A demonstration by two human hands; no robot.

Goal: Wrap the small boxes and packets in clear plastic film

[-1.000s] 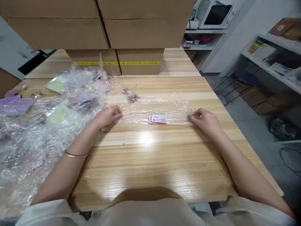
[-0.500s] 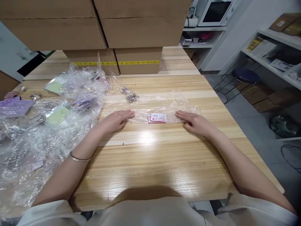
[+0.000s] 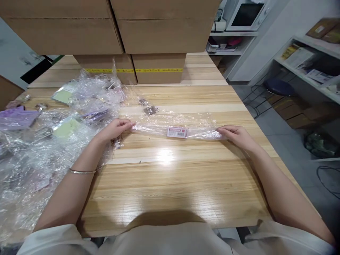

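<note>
The left hand [image 3: 115, 129], grip pinched shut on clear plastic film [image 3: 154, 130], and the right hand [image 3: 237, 136], pinching its other end, draw it into a thin, glossy, creased strip. Midway between them sits a flat rectangular barcoded card [image 3: 177, 132], above the smooth wood-grain desk [image 3: 170, 184]. Crinkled transparent wrapping [image 3: 34, 156] heaps beside the left forearm.
</note>
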